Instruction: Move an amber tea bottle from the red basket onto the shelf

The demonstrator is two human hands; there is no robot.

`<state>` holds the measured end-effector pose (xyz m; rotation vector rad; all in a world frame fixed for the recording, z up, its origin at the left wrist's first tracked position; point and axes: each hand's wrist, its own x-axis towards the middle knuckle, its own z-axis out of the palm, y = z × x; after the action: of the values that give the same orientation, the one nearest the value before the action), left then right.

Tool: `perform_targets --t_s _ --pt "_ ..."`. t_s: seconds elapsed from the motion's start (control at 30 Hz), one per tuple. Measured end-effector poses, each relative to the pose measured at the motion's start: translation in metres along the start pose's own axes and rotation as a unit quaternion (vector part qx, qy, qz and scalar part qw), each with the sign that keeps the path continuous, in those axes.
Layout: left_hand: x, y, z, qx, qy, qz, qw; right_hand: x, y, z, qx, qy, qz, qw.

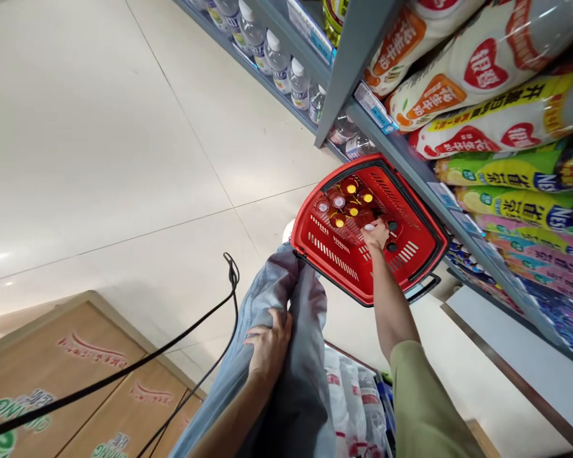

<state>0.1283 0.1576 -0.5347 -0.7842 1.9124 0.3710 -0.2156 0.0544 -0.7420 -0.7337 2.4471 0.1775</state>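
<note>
My right hand (376,235) reaches down into a red shopping basket (334,254). Its fingers are closed around the top of a bottle with a pale cap (369,227), whose body is mostly hidden below. Beside it, several small bottles (351,210) with yellow or pale caps stand upright in the basket. Two dark round tops (392,236) show just right of my fingers. My left hand (270,346) holds nothing and lies on my leg in blue jeans (305,343), fingers somewhat apart.
Shelves (348,70) of drink bottles (482,70) run along the right, close to the basket. Brown cartons (95,356) stand at lower left. A black cord (172,343) hangs across the view. Packed bottles (351,394) sit below, between my legs and right arm.
</note>
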Motion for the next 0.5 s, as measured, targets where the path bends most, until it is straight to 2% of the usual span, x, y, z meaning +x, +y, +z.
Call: perform_targets --t_s 0.13,0.23,0.37,0.5 --pt "-0.001 -0.003 -0.007 -0.034 -0.037 0.002 0.999 -0.037 0.002 -0.019 0.008 -0.013 -0.013 1.000" --pt "-0.002 -0.006 -0.014 -0.097 -0.058 -0.008 0.994 -0.078 0.007 -0.042 0.018 -0.023 -0.024 0.999" --pt "-0.014 -0.019 -0.033 -0.178 -0.077 -0.003 0.981 -0.156 0.013 -0.088 0.042 -0.025 -0.036 0.998" --pt "-0.044 -0.052 -0.070 -0.255 -0.069 0.045 0.963 -0.248 0.013 -0.147 0.080 -0.018 -0.049 0.995"
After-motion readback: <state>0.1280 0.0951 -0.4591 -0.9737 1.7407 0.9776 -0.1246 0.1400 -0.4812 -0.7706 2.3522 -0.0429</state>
